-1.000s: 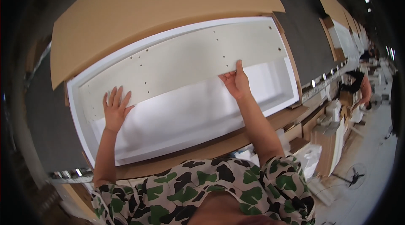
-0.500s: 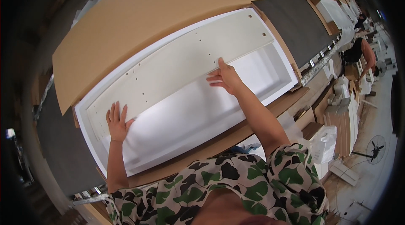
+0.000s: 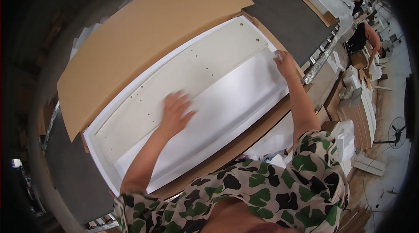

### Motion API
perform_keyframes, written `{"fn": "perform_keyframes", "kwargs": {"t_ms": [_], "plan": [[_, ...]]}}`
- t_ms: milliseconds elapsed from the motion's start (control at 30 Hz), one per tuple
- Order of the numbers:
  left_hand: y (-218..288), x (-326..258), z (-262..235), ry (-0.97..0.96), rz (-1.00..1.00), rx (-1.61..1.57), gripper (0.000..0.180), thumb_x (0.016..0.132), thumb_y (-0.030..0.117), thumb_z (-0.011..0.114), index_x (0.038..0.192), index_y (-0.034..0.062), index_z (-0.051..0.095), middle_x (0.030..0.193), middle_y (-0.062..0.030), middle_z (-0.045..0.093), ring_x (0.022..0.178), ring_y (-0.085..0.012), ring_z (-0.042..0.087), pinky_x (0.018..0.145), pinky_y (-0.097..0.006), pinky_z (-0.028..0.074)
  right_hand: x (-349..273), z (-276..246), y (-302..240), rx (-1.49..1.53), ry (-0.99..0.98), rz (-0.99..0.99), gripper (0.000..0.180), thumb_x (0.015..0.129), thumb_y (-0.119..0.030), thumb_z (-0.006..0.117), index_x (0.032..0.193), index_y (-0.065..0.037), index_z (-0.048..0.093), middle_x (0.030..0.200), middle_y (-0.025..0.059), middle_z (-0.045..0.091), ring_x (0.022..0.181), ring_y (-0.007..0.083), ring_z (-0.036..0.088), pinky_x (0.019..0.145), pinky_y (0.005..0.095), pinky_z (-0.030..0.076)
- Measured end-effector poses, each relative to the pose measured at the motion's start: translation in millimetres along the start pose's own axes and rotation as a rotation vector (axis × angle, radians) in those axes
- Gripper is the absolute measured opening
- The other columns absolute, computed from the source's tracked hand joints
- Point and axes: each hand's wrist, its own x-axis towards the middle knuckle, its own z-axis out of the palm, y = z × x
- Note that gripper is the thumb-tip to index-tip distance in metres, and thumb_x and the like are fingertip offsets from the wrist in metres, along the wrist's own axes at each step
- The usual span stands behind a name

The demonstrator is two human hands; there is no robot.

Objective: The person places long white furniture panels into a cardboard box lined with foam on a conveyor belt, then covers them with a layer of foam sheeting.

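A long off-white panel [image 3: 174, 78] with several small drilled holes lies in the far half of a white foam-lined tray [image 3: 101, 174], which sits inside an open cardboard box [image 3: 269, 37]. My left hand [image 3: 174, 113] is over the panel's near edge, fingers spread and slightly blurred; whether it touches the panel I cannot tell. At the right end of the tray, my right hand [image 3: 286, 64] rests by the white rim with its fingers apart and loosely bent, gripping nothing visible. White lining shows in the near half of the tray.
Behind the tray, a large cardboard flap [image 3: 144, 43] stands folded out. The box rests on a dark conveyor belt [image 3: 283, 8] with a roller edge. To the right are stacked panels [image 3: 355, 117], a floor fan [image 3: 396, 132] and a bending person [image 3: 366, 41].
My left hand has moved right from the panel's left end toward its middle. My right hand has left the panel's near edge and gone to the tray's right end.
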Motion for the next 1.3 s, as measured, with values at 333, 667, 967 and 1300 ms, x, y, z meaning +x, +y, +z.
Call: {"fn": "perform_keyframes", "kwargs": {"t_ms": [333, 667, 967, 1300], "plan": [[57, 305, 183, -0.180, 0.353, 0.249, 0.037, 0.074, 0.018, 0.063, 0.107, 0.0078, 0.052, 0.112, -0.0103, 0.050, 0.113, -0.0256, 0.041, 0.097, -0.043, 0.026, -4, 11, 9, 0.096, 0.153, -0.071, 0.023, 0.071, -0.007, 0.063, 0.093, -0.009, 0.060, 0.094, 0.0092, 0.058, 0.086, 0.0308, 0.052, 0.076, 0.0387, 0.043], [48, 327, 179, -0.504, 0.360, 0.364, 0.045, 0.066, 0.021, 0.069, 0.108, 0.0136, 0.052, 0.111, -0.0075, 0.051, 0.108, -0.0216, 0.046, 0.098, -0.041, 0.026, 10, 7, 17, 0.089, 0.150, -0.051, 0.022, 0.072, -0.008, 0.061, 0.095, -0.010, 0.059, 0.097, 0.0081, 0.057, 0.086, 0.0305, 0.052, 0.075, 0.0394, 0.043], [0, 73, 49, -0.393, -0.102, 0.221, 0.069, 0.073, 0.036, 0.065, 0.129, 0.0077, 0.036, 0.137, -0.0173, 0.024, 0.129, -0.0313, 0.019, 0.102, -0.051, 0.016, 0, 12, 21, 0.010, 0.170, -0.056, 0.025, 0.072, -0.009, 0.062, 0.096, -0.012, 0.059, 0.100, 0.0094, 0.056, 0.090, 0.0314, 0.051, 0.077, 0.0403, 0.043], [-60, -137, -64, -0.286, -0.258, 0.648, 0.063, 0.076, 0.049, 0.057, 0.123, 0.0084, 0.044, 0.131, -0.0137, 0.038, 0.123, -0.0313, 0.033, 0.100, -0.055, 0.016, 4, 10, 10, -0.034, 0.165, -0.113, 0.022, 0.073, -0.008, 0.060, 0.095, -0.009, 0.059, 0.096, 0.0103, 0.058, 0.087, 0.0317, 0.053, 0.075, 0.0398, 0.044]]}}
